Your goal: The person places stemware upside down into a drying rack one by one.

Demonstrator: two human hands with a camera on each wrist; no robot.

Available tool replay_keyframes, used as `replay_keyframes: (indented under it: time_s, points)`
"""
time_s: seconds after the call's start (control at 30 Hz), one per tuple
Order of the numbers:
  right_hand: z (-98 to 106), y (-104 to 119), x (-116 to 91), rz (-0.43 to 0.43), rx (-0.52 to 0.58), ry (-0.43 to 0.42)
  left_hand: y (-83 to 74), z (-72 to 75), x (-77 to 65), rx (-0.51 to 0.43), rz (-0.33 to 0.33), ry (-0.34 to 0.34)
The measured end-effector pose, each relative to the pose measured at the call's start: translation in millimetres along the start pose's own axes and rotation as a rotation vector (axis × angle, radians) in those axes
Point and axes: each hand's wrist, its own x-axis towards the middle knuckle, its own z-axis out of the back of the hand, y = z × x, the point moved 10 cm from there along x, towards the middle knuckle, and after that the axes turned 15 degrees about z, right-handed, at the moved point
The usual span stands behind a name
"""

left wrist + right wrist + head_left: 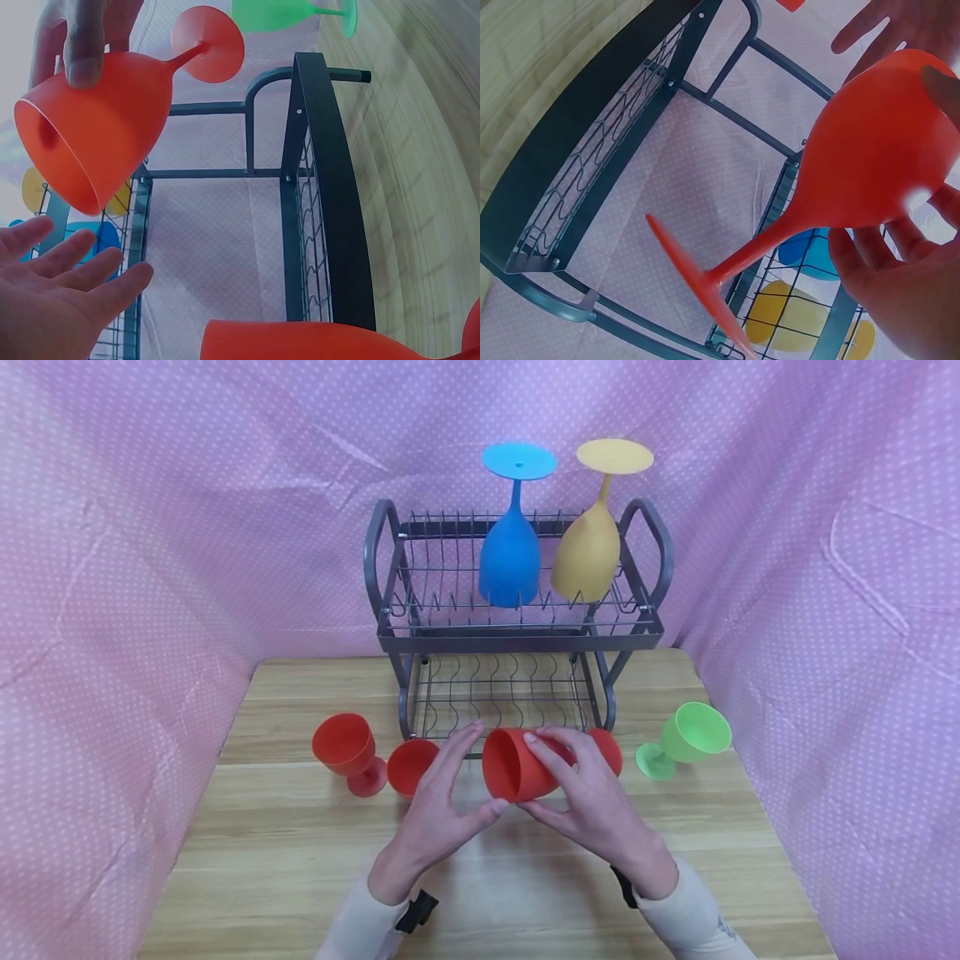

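A red plastic goblet [536,775] is tipped on its side above the table, its mouth toward the left. My right hand [596,802] grips it by the bowl; the stem and round foot stick out past the fingers, as the right wrist view shows. My left hand [433,820] is spread beside the goblet's mouth, thumb close to the rim and fingers extended, holding nothing. Just behind the left hand stands a second red goblet [408,767], partly hidden by it. Further left, a third red goblet [345,747] stands upright.
A dark two-tier dish rack [521,642] stands at the table's back. On its upper tier, a blue goblet [510,560] and a yellow goblet [587,556] sit upside down. At the right is a green goblet [693,733]. Pink dotted cloth [150,568] encloses the wooden table [285,877].
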Motion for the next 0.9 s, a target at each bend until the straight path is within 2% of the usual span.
replay_keyframes:
  time_s: [0.27,0.57,0.9]
  points:
    - [-1.9,6.7,5.1,0.052,-0.038,0.026,-7.1,-1.8,-0.6,0.024,-0.071,0.006]
    - [-4.0,13.8,7.3,0.091,-0.076,0.042,-8.7,-5.1,-1.9,0.072,-0.107,0.012]
    - [-3.6,18.1,8.8,0.123,-0.109,0.034,-8.7,-7.2,-2.2,0.089,-0.118,0.015]
